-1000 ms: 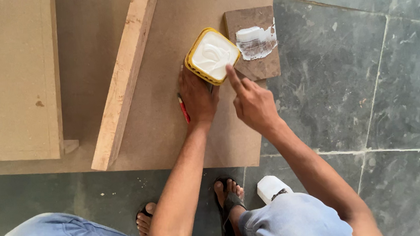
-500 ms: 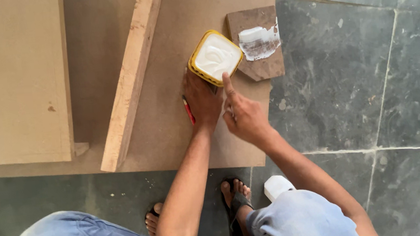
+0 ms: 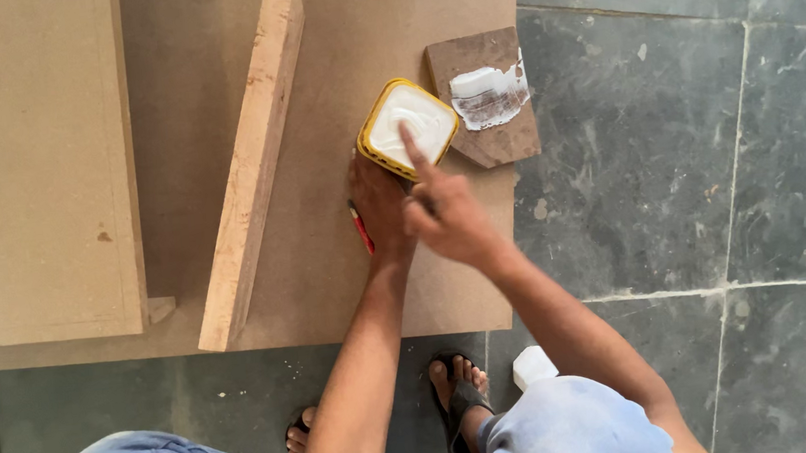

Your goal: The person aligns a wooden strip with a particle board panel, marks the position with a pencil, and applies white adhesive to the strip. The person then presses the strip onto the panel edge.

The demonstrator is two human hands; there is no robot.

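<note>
My left hand [image 3: 380,204] rests on the big brown board [image 3: 332,59] that lies flat on the floor, pressed against the near side of the small yellow tub [image 3: 409,128] of white paste. Its fingers are hidden behind the tub and under my other hand, so I cannot tell whether that grip is closed on the tub or only steadying it. A red pencil [image 3: 362,230] shows just left of that wrist, and whether I hold it or it lies on the board I cannot tell.

My right hand [image 3: 448,215] hovers just near of the tub with the forefinger [image 3: 413,149] stretched out straight, its tip over the white paste inside; the other fingers are curled in, and this grip holds nothing.

The tub sits on the board toward its right edge. Just right of it, touching or nearly so, lies a small dark wood offcut [image 3: 489,100] smeared with white paste, overhanging the grey stone floor [image 3: 704,155]. Left of my hands a long pale wooden batten [image 3: 254,161] lies slantwise on the board, and farther left sits a lighter thick panel [image 3: 29,160]. My feet in sandals [image 3: 460,399] stand on the floor near the board's near edge.
</note>
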